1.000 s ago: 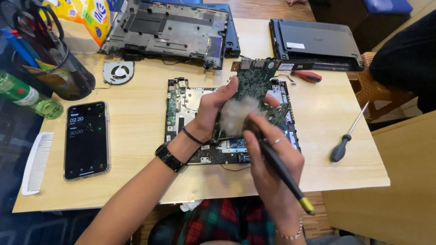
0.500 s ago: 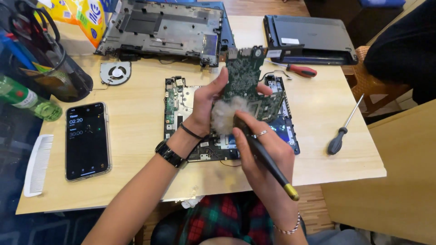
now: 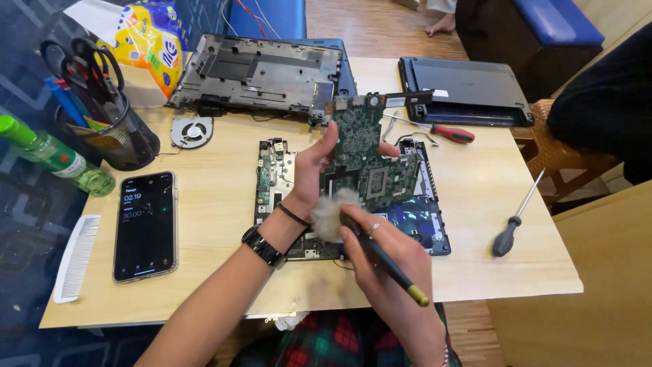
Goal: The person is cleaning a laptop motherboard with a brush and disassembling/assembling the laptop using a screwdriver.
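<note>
Wooden table, left hand gripping green circuit board upright, long axis vertical, right hand clasping brush against it.

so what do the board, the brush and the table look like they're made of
Circuit board: green laminate, likely fibreglass, matte, dotted with small metal parts and a chip. Brush in the right hand: pale fluffy bristles, dark glossy handle, probably plastic or painted wood. Table: light wood or wood-look veneer, smooth, faint grain.
</note>
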